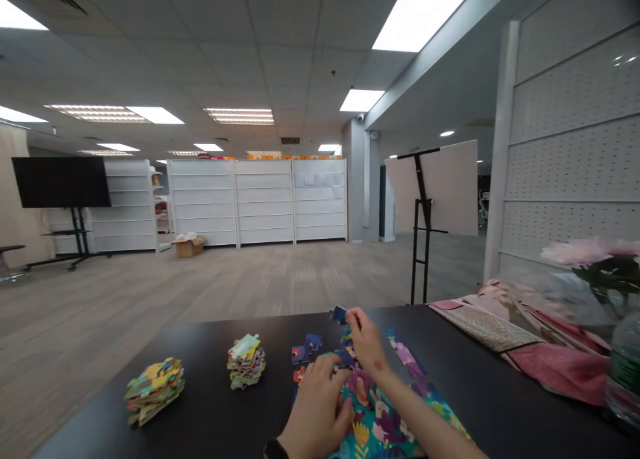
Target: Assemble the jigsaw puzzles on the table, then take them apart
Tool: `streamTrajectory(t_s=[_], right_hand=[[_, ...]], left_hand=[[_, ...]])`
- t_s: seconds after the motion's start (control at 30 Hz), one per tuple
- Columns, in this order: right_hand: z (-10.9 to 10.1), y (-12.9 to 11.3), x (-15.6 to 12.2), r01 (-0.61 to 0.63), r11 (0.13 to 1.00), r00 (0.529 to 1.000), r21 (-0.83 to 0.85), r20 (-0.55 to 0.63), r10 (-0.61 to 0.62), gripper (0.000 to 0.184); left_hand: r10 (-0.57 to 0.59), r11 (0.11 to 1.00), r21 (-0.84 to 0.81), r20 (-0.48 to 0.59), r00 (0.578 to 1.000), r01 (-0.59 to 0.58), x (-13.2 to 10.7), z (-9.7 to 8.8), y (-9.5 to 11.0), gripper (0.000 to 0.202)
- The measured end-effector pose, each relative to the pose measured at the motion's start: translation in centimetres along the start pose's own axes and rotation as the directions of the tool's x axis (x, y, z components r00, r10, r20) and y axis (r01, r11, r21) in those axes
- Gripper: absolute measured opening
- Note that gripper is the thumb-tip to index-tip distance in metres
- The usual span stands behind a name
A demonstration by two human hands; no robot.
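A partly joined colourful jigsaw puzzle point(385, 425) lies on the black table point(225, 419) in front of me. My right hand point(367, 342) is raised over its far edge, fingers pinched on a blue puzzle piece point(340, 313). My left hand point(315, 405) rests on the puzzle's left edge, fingers curled down on the pieces there. A few loose pieces point(306, 349) lie just left of the hands. Two stacks of pieces stand further left, one in the middle point(246, 361) and one near the table's left edge point(154, 389).
Pink and patterned cloth point(525, 339), pink flowers point(595, 255) and a plastic bottle point(623, 372) sit at the table's right. Beyond the table are open floor, a black easel stand point(423, 225), white shelving point(260, 202), a cardboard box point(189, 245) and a dark screen on a stand point(61, 182).
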State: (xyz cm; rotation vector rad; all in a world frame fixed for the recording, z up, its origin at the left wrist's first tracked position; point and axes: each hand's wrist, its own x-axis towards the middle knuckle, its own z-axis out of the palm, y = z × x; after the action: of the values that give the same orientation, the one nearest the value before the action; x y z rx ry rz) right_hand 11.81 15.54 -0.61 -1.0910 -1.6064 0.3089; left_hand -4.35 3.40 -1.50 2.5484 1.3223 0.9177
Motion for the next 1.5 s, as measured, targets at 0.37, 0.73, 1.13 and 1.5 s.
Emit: streamTrajectory(t_s=[0.37, 0.73, 1.13, 1.5], right_hand=[[-5.5, 5.0, -0.3, 0.067, 0.944, 0.977, -0.324, 0.215, 0.004, 0.031], [-7.4, 10.0, 0.4, 0.119, 0.797, 0.969, -0.592, 0.245, 0.037, 0.02], [-10.5, 7.2, 2.1, -0.076, 0.908, 0.996, -0.411, 0.013, 0.089, 0.035], [-12.4, 4.1, -5.9, -0.15, 0.957, 0.948, -0.248, 0.24, 0.21, 0.055]], left_hand=[[-0.028, 0.999, -0.027, 0.051, 0.998, 0.029, 0.0, -1.8, -2.7, 0.029], [-0.189, 0.981, 0.065, 0.107, 0.976, 0.183, 2.0, -0.8, -8.4, 0.052], [-0.075, 0.997, -0.022, -0.009, 0.997, 0.075, 1.5, -2.0, -7.0, 0.027], [-0.042, 0.999, -0.025, 0.04, 0.998, 0.043, 0.9, -2.5, -6.1, 0.022]])
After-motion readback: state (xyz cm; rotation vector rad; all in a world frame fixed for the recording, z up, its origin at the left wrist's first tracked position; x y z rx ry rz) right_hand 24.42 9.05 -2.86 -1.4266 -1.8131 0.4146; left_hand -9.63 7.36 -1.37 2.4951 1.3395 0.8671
